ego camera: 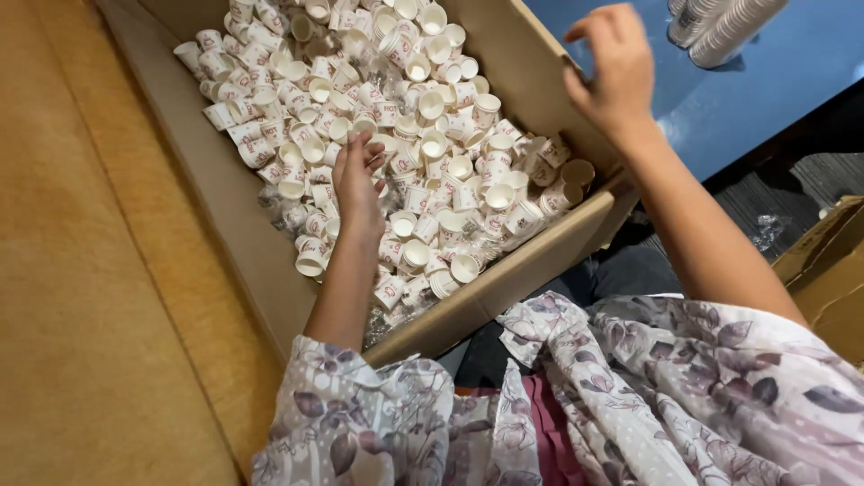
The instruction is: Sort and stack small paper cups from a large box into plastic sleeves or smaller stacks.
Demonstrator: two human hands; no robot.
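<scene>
Two bare hands over a cardboard box (225, 207) of small paper cups (423, 171)

The left hand (355, 184) rested inside the box on the loose white cups, its grip spread and holding nothing. The right hand (612, 67) hung above the box's far wall, fingers curled loosely, its grip empty. Stacked cups (720, 22) lay on the blue tabletop (783, 81) beyond; a second box (832, 261) stood at the right

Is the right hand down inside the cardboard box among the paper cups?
No: the right hand is raised above the cardboard box rim, while the left hand reaches into the paper cups.
</scene>
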